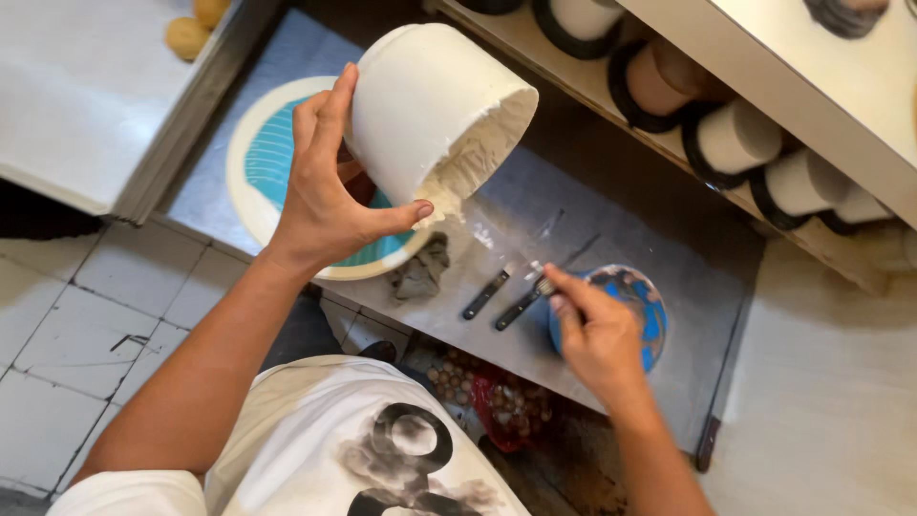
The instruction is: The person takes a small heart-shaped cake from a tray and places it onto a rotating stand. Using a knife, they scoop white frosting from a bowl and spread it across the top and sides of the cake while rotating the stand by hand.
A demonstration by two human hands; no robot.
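Left hand [325, 205] is wrapped around a white mould [430, 105] in the upper middle of the frame, fingers up its side and thumb pressed near the rough open rim, so it's clamped on it. The mould is tipped over, mouth pointing down and to the right, and it's lifted clear above the wheel [258, 162], a round pale disc with a teal ribbed centre sitting at upper left.

Right hand [597, 334] is lower right of centre, fingers pinched together on the end of a dark-handled tool [523, 304] that lies on the grey metal bench [611, 229]. A second tool [487, 293] just like it lies right beside it, to the left, not touched. The hand partly covers a blue bowl [635, 306] with brownish swirls inside, which sits on the bench just behind the knuckles.

A grey lump of clay [422, 270] sits on the bench right at the wheel's lower edge, below the mould. Along the upper right runs a shelf [535, 48] with a row of more white moulds lying on their sides, dark bands around them. Two yellowish sponges [188, 33] sit at the top left corner. White tiled floor [86, 334] fills lower left.
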